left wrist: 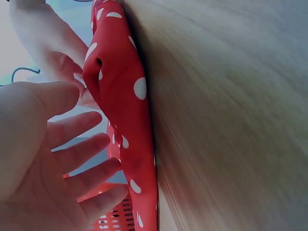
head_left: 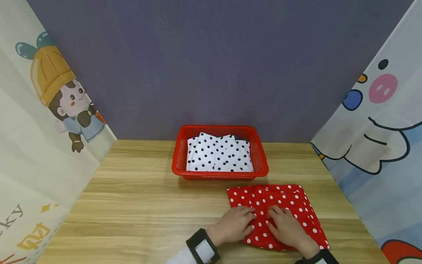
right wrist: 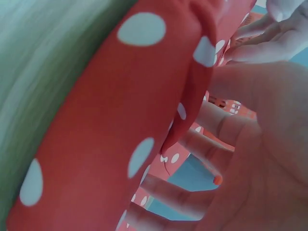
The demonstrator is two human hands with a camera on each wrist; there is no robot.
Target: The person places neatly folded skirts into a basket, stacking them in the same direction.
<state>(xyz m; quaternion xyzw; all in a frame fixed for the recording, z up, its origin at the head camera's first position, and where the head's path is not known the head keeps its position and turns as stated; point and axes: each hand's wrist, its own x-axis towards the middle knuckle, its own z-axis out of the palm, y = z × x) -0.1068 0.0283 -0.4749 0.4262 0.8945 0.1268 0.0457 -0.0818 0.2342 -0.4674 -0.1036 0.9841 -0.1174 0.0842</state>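
Observation:
A folded red cloth with white polka dots (head_left: 263,198) lies flat on the wooden table, its layers bulging along the near edge in both wrist views. My left hand (head_left: 234,224) is at its left side, fingertips on the fabric, with fingers spread and slightly bent in the left wrist view. Over the right half is my right hand (head_left: 287,226), its fingertips resting on the top layer near the middle. In the right wrist view the fingers (right wrist: 211,144) extend over the cloth, partly hidden behind a raised fold. Neither hand grips the fabric.
Behind the cloth stands a red plastic basket (head_left: 220,175) holding folded white cloth with black dots (head_left: 219,154). The wooden table (head_left: 132,205) meets a dark grey back wall (head_left: 214,66). Printed curtains hang on the left (head_left: 29,121) and right (head_left: 395,121).

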